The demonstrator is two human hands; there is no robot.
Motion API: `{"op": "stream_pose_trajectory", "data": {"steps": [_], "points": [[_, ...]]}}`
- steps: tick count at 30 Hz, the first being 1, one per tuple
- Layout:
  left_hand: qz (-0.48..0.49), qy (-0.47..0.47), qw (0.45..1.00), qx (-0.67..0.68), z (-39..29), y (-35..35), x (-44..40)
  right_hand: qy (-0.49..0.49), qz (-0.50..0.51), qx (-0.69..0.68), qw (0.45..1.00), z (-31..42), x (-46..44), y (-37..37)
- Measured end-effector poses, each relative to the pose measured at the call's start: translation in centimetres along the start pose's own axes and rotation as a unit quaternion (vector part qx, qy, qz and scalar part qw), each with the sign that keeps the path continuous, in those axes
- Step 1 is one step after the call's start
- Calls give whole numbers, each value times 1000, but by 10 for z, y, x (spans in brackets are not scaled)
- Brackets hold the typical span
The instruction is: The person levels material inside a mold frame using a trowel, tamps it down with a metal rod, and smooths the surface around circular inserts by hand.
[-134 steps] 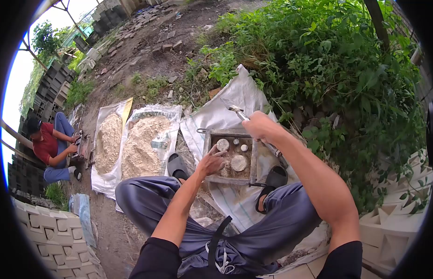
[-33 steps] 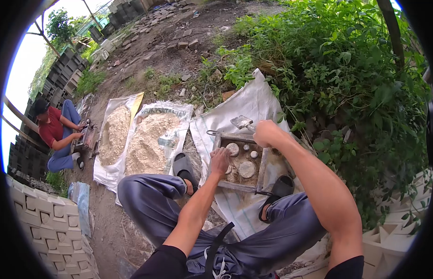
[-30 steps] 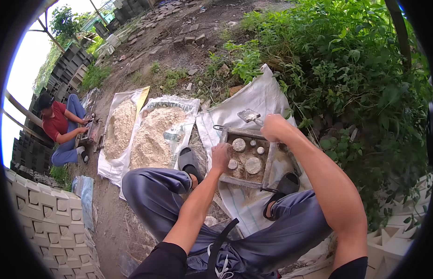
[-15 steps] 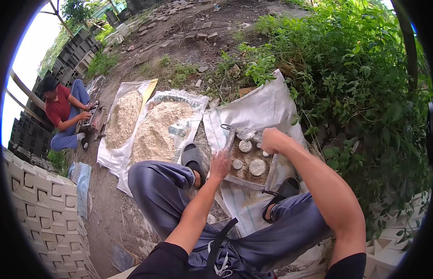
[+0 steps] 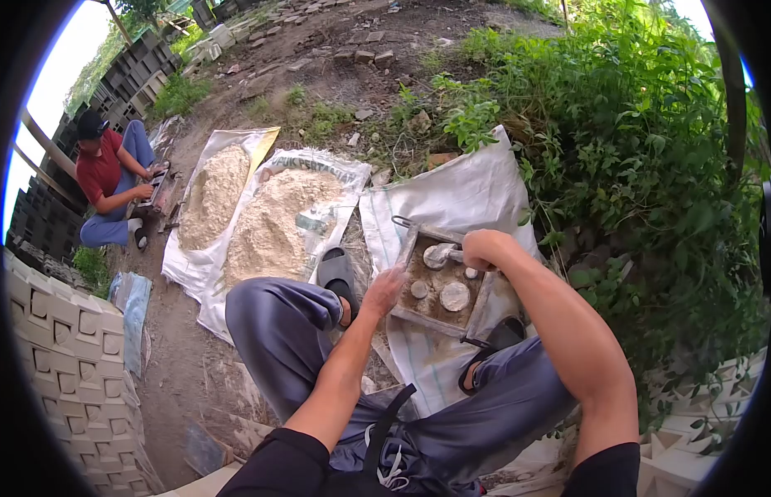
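A wooden frame [image 5: 435,324] filled with brown sand lies on a white woven sack [image 5: 464,195] between my feet. Several round, pale grey pieces sit in the sand, among them a large disc [image 5: 455,296] and a smaller disc [image 5: 419,290]. My left hand [image 5: 385,291] rests along the left side of the frame, fingers stretched out against it. My right hand [image 5: 485,250] is closed over the upper right part of the frame. From it a small grey trowel-like tool [image 5: 448,251] reaches left over the top disc; its exact kind is unclear.
Two open sacks of pale powder, a left sack [image 5: 213,195] and a nearer sack [image 5: 277,219], lie left of the frame. A co-worker [image 5: 103,178] sits at the far left. Stacked pale blocks [image 5: 70,373] stand at lower left; leafy plants [image 5: 625,149] crowd the right.
The tool and my right hand have shifted slightly down over the sand. My left hand stays by the frame's left side. The view has tilted a little.
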State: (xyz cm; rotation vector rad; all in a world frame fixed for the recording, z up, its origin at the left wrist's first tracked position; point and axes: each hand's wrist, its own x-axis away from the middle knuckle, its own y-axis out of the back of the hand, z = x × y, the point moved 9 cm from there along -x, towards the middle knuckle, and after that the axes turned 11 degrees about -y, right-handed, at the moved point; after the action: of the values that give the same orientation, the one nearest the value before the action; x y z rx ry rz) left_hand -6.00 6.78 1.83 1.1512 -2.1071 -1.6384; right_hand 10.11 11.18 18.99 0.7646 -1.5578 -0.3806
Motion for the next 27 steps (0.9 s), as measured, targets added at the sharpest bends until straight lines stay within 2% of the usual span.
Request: {"op": "stream_pose_trajectory", "data": {"steps": [1,3,4,5,6,7,9,10,11,13,14,16,17,19,20,21,23,24,25,27], "points": [[-1,-1,1000,3,-4,0,-3,-2,2,1,1000,-1,4,4],[-173,144,974,9,11,24,-1,-75,86,-29,993,-17,13,2],[-176,146,973,14,10,25,-3,-79,88,-25,993,-21,19,5],[-106,285,945,121,30,2,4,-74,51,-59,994,-27,24,15],[-31,412,882,226,41,-27,20,-67,14,-93,993,-33,29,26],[-32,415,879,232,44,-30,22,-69,18,-86,994,-37,36,25],[-57,400,876,261,47,-30,21,9,-204,-267,942,-41,57,66],[-57,380,882,274,45,-25,21,22,-262,-289,921,-43,58,70],[-57,383,879,278,48,-25,22,22,-258,-285,923,-38,53,69],[-29,417,862,287,55,-33,30,46,-311,-420,851,-36,55,81],[-30,419,857,297,58,-36,31,42,-308,-412,857,-29,52,80],[-36,422,845,325,58,-39,31,56,-315,-501,804,-23,49,81],[-39,421,842,335,53,-40,25,52,-314,-492,810,-24,28,78],[-32,453,831,320,53,-29,29,269,-503,-424,704,0,24,100],[-34,438,841,316,59,-35,29,247,-404,-565,675,-1,-9,95],[-31,441,840,314,60,-37,33,247,-401,-568,675,9,-16,96],[-22,451,824,342,61,-45,34,196,-274,-770,542,12,-52,82],[-34,448,828,336,60,-40,32,144,-296,-778,535,14,-56,82],[-30,457,822,338,59,-44,39,140,-286,-780,539,22,-58,80],[-68,434,825,355,63,-46,34,141,-333,-765,533,24,-54,87]]}}
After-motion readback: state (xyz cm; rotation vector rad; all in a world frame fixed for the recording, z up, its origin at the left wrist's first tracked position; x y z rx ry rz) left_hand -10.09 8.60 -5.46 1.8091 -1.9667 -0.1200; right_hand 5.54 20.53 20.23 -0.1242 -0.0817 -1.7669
